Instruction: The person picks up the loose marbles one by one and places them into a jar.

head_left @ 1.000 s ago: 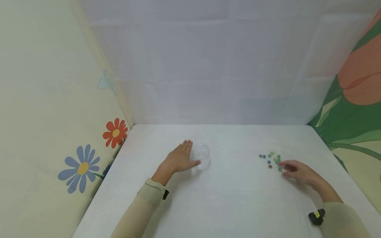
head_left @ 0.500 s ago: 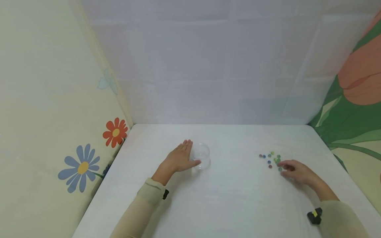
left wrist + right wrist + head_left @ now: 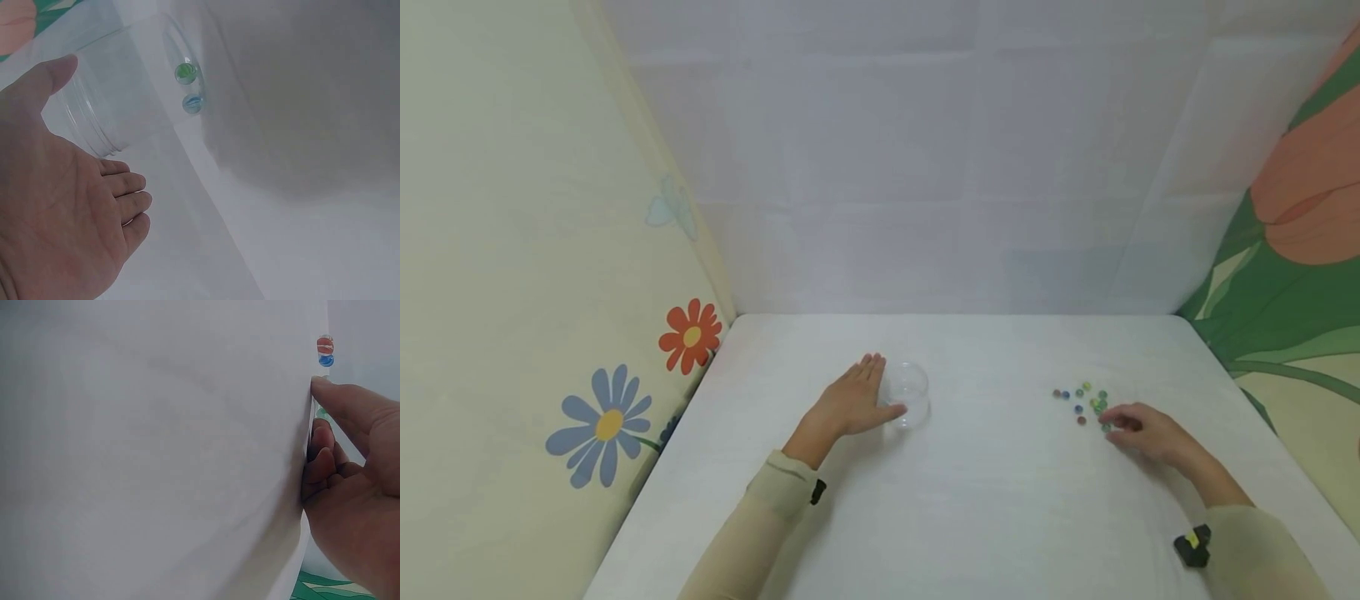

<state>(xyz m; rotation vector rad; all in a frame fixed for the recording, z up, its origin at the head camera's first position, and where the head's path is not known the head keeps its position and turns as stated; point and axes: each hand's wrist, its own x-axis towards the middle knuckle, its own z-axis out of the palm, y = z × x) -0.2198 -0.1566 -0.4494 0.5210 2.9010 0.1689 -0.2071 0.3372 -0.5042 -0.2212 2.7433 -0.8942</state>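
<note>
My left hand (image 3: 847,403) stands beside a clear jar (image 3: 916,392), thumb and fingers extended. In the left wrist view the thumb overlaps the jar's threaded mouth, and a green marble (image 3: 185,74) and a blue marble (image 3: 193,104) show at the jar's base. At the right, my right hand (image 3: 1157,435) is down at the near side of a group of glass marbles (image 3: 1081,410). Its thumb and forefinger lie either side of a green marble (image 3: 1106,427), a gap still showing between the fingertips. In the right wrist view the tablecloth hides part of the fingertips.
A white cloth covers the table (image 3: 977,500), and a white sheet (image 3: 910,167) hangs behind it. Flower-patterned panels (image 3: 512,250) stand at both sides. Beyond my right thumb, a red marble (image 3: 325,345) and a blue marble (image 3: 326,360) lie close together.
My right hand has shifted slightly left, and its thumb and forefinger have drawn a little closer round the green marble. The left hand and the jar have stayed put.
</note>
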